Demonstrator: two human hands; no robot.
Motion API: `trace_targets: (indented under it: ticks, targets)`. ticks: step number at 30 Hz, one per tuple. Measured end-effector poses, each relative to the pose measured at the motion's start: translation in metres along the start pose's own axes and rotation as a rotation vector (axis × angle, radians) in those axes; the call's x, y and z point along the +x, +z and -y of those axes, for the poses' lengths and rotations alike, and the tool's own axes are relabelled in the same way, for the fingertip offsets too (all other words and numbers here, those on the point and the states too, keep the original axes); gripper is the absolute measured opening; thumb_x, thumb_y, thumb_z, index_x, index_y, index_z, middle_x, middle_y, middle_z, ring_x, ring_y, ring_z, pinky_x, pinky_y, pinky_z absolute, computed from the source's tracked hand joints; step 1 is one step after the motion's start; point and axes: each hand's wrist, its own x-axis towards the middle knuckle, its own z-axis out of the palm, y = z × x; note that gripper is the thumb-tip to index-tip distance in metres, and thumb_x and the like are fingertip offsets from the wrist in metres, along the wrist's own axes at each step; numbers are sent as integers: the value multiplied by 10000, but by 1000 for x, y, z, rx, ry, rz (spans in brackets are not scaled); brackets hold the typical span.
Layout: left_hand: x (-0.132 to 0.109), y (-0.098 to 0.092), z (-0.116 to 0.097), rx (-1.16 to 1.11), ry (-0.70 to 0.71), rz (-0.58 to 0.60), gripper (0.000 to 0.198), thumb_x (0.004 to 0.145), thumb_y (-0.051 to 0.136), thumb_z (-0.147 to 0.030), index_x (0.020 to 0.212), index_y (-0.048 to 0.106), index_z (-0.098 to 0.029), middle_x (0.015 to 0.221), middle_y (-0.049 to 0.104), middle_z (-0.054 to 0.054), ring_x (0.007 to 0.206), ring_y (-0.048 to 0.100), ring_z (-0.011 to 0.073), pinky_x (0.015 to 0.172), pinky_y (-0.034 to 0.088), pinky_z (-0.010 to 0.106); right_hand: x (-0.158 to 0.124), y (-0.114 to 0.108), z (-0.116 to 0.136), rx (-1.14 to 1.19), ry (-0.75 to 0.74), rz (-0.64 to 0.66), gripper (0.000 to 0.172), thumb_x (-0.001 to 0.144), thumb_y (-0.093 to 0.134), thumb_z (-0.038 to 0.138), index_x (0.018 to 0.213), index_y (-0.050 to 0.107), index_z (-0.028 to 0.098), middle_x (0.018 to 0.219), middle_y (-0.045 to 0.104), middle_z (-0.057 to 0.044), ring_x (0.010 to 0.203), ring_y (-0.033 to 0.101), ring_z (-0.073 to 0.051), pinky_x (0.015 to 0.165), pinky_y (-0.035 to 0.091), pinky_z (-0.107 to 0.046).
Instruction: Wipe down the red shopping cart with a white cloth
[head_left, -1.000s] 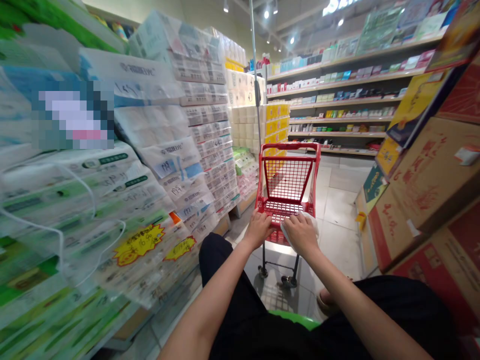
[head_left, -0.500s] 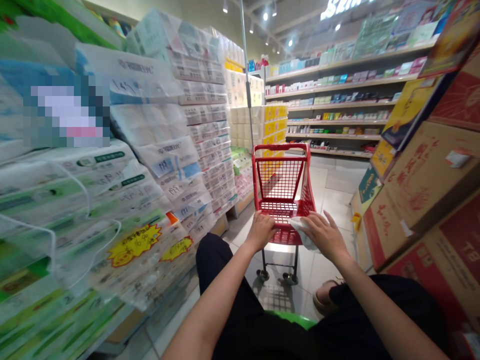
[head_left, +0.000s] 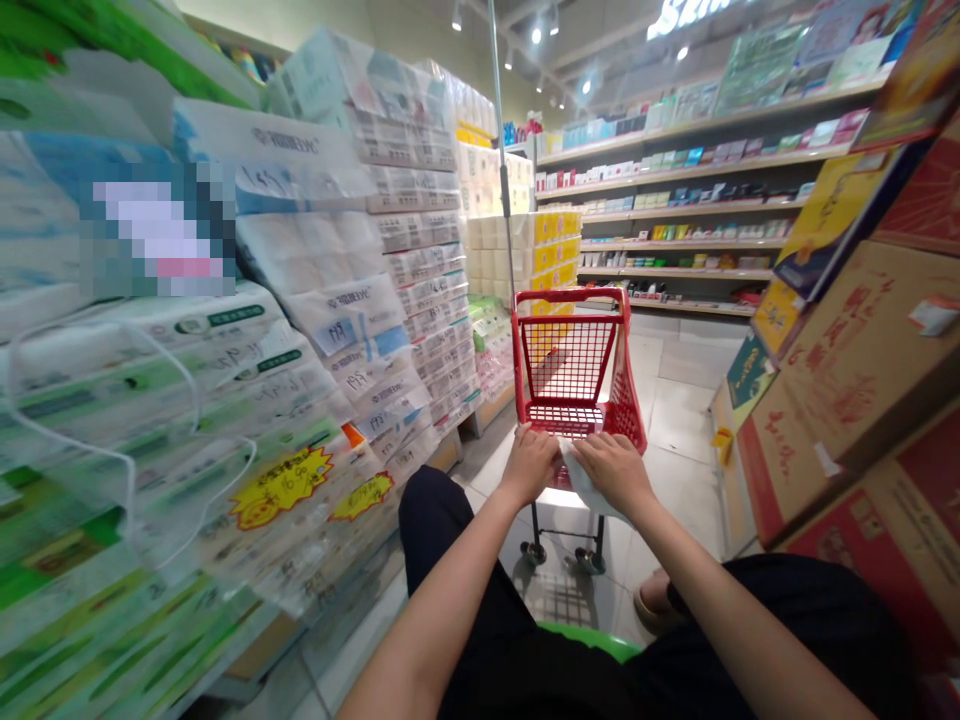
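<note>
Red wire-mesh cart [head_left: 574,365], white cloth [head_left: 583,480], 2 hands

**A big shop with full shelves**

This is a shop. A red shopping cart [head_left: 574,365] stands in the aisle. Packs of tissue paper [head_left: 315,300] are piled high, with yellow price tags [head_left: 281,487] stuck on. Long shelves [head_left: 675,190] hold rows of small goods. Cardboard boxes [head_left: 855,380] are stacked on the other side.
</note>
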Motion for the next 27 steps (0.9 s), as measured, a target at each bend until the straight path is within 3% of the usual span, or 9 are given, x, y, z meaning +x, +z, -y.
trace_targets:
  ticks: [4,7,11,15,18,22,27]
  targets:
    - [1,-1,1,-21,6,-7,147,887,567,-358,912,534,-217,935,567,22,951,508,204,1112,260,452,-18,-14,-48,-13,17,-23,324,979,348,333,948,651,224,962,667,-53,1020,525,-200,964,256,-362]
    - [2,2,-4,-15,1,-21,155,895,556,-366,906,531,-213,927,567,19,950,506,199,1114,261,440,-26,-17,-61,-9,25,-33,328,981,334,321,944,644,219,1009,661,-54,1073,516,-206,1034,224,-383]
    - [3,7,-13,1,-24,-47,180,890,562,-386,923,531,-211,949,567,23,953,506,206,1113,267,453,-24,-9,-30,-28,136,-52,316,976,347,313,928,639,203,930,652,-62,964,527,-207,1013,238,-392]
    - [3,9,-16,13,-42,-54,128,899,545,-346,913,542,-218,922,573,20,938,511,211,1103,281,467,-13,-1,13,-26,142,-72,293,973,370,324,994,636,203,1000,644,-79,961,519,-211,930,271,-380]
    - [1,7,-13,23,-31,-48,99,905,531,-320,896,550,-224,912,575,16,939,514,212,1101,281,462,-9,-1,16,7,71,-33,287,977,372,324,1059,627,219,1015,648,-70,957,531,-198,869,302,-348]
    - [0,3,-7,11,-9,-33,142,889,566,-366,906,546,-226,913,574,10,941,517,208,1101,280,456,-18,-9,-26,29,-38,-11,278,969,400,332,1103,629,249,1046,663,-53,1049,541,-201,965,302,-364]
    - [2,3,-8,-16,-12,-37,145,894,561,-367,916,540,-225,928,580,14,953,515,208,1097,280,459,-34,-15,-77,-9,-33,-69,321,972,361,305,1176,604,258,1186,638,-35,1254,455,-203,1098,216,-433]
